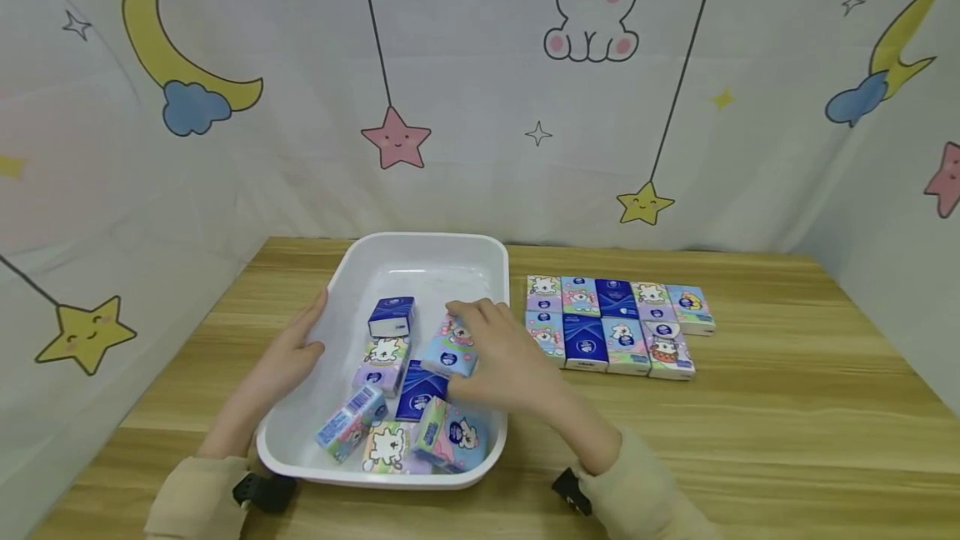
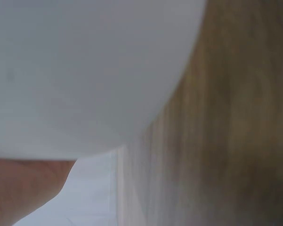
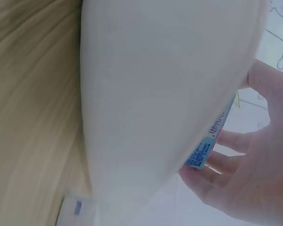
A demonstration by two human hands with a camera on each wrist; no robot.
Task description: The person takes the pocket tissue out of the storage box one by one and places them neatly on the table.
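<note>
A white plastic tub (image 1: pixel 420 480) stands on the table with several small tissue packs in it, some dark blue, some pastel with cartoon animals. My right hand (image 1: pixel 506 357) reaches over its right rim and grips a light blue and pink tissue pack (image 1: pixel 450 346) between thumb and fingers. The barcode side of that tissue pack (image 3: pixel 209 141) shows in the right wrist view. Straight fingers of my left hand (image 1: pixel 281 361) rest along the tub's left rim, the thumb over the inside. In the left wrist view, the tub's outer wall (image 2: pixel 84 70) hides most of that hand.
Right of the tub, several tissue packs (image 1: pixel 585 344) lie flat in two touching rows on the wooden table (image 1: pixel 787 407). A white curtain (image 1: pixel 480 190) with printed stars and a rabbit hangs behind the table and along both sides.
</note>
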